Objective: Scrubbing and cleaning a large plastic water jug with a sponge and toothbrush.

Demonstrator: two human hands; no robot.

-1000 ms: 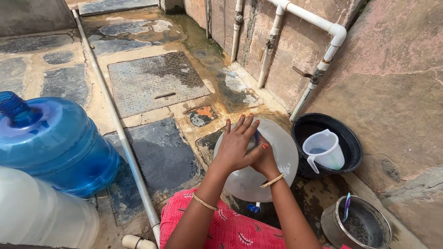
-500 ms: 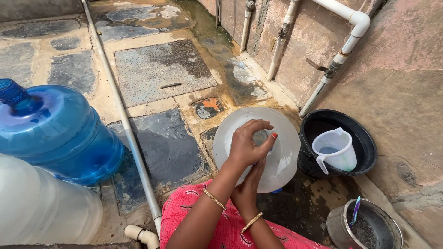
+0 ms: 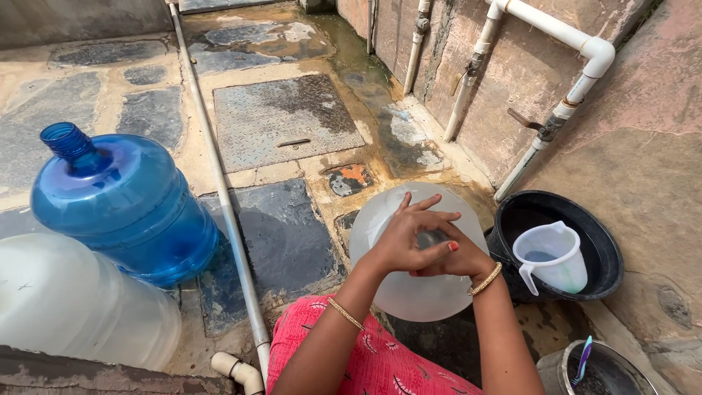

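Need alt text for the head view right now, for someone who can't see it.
Both hands, left hand over right hand, rest on the top of a clear water jug standing on wet stone paving. To the right a black basin holds a white pitcher; to the left stand a blue jug and a white jug.
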